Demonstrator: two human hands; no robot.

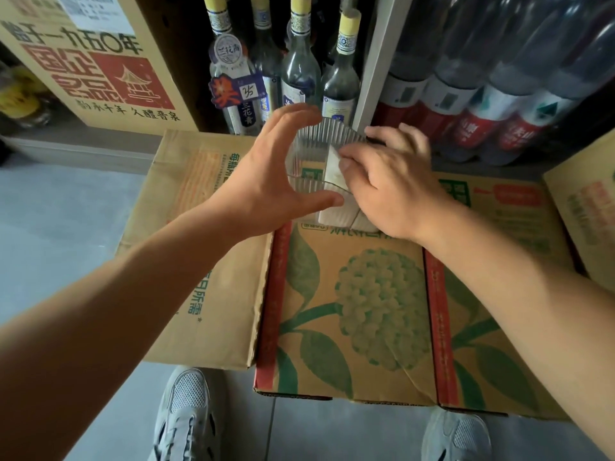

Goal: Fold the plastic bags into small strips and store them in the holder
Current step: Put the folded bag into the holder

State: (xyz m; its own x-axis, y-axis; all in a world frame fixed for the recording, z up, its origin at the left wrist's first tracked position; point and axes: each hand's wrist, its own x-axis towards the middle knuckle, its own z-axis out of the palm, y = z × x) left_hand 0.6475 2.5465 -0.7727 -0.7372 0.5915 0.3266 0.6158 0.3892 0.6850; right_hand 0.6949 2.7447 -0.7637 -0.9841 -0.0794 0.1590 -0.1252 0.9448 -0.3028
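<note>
The right hand [389, 188] pinches a folded white strip [332, 166] between thumb and fingertips and holds it at the open top of the holder [319, 141], a clear ribbed container. The left hand [266, 174] is spread wide around the holder. Its thumb lies against the near wall and its nearly straight fingers are at the far rim, so it seems to steady the holder rather than grip it. Other folded strips [332, 216] already stand inside, at the near right side.

I judge the step to be storing this strip. The next move calls for pushing it down beside the others while the left hand keeps the holder from tipping.

The holder stands on a printed cardboard box [366, 294]. Glass bottles [299, 71] are just behind it and plastic bottles [499, 94] to the right, so there is little room at the back.
</note>
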